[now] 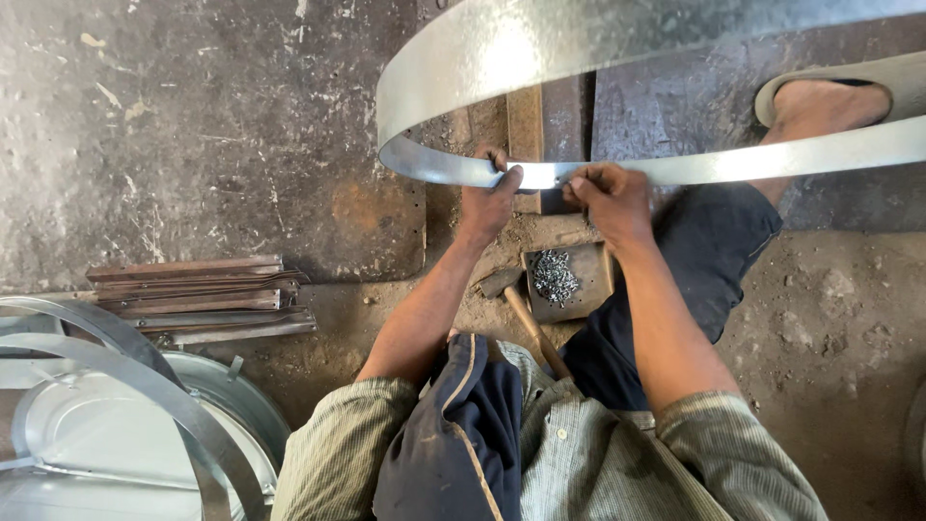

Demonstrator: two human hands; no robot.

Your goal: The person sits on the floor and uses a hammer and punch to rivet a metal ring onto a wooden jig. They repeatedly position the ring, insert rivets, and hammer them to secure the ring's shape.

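Striped shirt sleeves and a dark blue cloth fill the bottom centre of the frame, closest to the lens; the cloth hangs between the forearms.

Both hands meet at centre frame on a wide hoop of thin galvanised sheet metal. It is mottled grey and shiny, bent into a large curve that runs off the top and right edges. Left hand: fingers closed around the hoop's near edge, thumb laid on top. Right hand: fingers pinched together on the same edge, just beside the left. The grip looks meant to keep that stretch of the springy band steady; whether two ends overlap there, cannot tell.

Directly below the hands, lower centre, sits a small dark tray holding a heap of small bright metal bits, rivets or similar, too small to be sure. Hammer lies touching the tray's left side, wooden handle pointing toward the body. Both are within easy reach.

Upper right: a bare foot in a pale sandal, partly behind the band, dark trouser leg below it.

Left of frame: rusty flat strips stacked on the stained concrete floor. Lower left corner: round metal pans with more bent strip across them.
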